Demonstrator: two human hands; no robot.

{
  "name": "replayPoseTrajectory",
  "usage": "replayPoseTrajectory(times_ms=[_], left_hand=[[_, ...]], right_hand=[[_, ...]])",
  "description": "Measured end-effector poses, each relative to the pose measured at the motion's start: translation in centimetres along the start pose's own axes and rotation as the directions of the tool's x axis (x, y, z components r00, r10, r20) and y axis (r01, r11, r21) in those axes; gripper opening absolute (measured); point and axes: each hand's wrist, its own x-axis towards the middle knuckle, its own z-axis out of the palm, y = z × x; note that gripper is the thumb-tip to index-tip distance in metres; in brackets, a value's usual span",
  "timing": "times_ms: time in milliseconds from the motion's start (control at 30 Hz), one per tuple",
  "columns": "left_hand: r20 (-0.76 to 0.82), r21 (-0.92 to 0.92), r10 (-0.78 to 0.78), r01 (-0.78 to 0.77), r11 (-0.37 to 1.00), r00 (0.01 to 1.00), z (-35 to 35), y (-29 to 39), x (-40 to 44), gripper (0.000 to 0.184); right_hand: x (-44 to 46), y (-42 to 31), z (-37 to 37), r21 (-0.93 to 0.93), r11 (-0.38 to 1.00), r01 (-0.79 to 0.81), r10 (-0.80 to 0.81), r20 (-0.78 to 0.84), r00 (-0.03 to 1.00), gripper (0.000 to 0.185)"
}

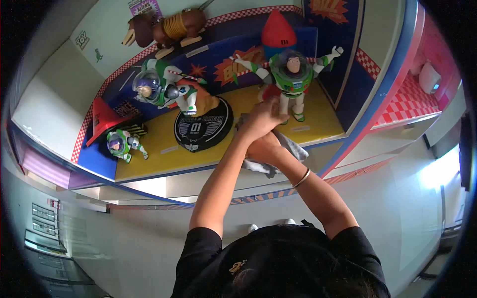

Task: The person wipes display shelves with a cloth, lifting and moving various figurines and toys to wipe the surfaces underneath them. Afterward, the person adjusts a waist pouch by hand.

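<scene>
A white and green space ranger figure (293, 82) stands upright with arms spread, at the right of the yellow shelf. My left hand (266, 119) is closed at its lower leg; the fingertips are partly hidden. Just below and crossing under it, my right hand (263, 148) is closed on a grey cloth (293, 149), which spreads over the shelf's front edge. Left of my hands is a round black base (203, 126) marked 01, with a second space ranger figure (161, 89) leaning above it.
A small space ranger figure (121, 144) is at the left by a red pointed piece (107, 119). Behind stand a red-tipped rocket (279, 32) and, higher up, a slinky dog toy (171, 27). A blue frame (375, 94) bounds the shelf on the right.
</scene>
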Motion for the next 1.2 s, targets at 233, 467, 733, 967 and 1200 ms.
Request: replayPoseTrajectory(times_ms=[233,467,733,967,1200], left_hand=[[-0.725,-0.104,-0.055,-0.029,0.994,0.686,-6.2,-2.9,-10.1,0.015],[-0.895,0.032,0.054,-0.056,0.998,0.443,-13.5,-8.1,-11.3,0.048],[-0.526,-0.461,0.011,-0.296,0.836,0.851,-19.5,-10.6,-8.6,0.055],[-0.471,-0.582,-0.049,-0.269,0.767,0.881,-20.8,-13.9,-6.6,0.050],[-0.626,-0.469,-0.008,-0.368,0.803,0.780,-19.5,-13.0,-5.4,0.037]], right_hand=[[4.6,2.0,4.3,-0.019,0.991,-0.130,0.130,0.000,0.992,0.023],[8.1,5.6,9.9,0.019,0.990,-0.141,0.143,-0.096,0.985,0.027],[9.4,10.3,14.3,-0.132,0.972,-0.195,0.160,-0.236,0.958,0.029],[9.6,9.0,10.6,-0.185,0.932,-0.312,0.272,-0.211,0.939,0.028],[10.4,6.6,6.9,-0.234,0.904,-0.358,0.328,-0.160,0.931,0.027]])
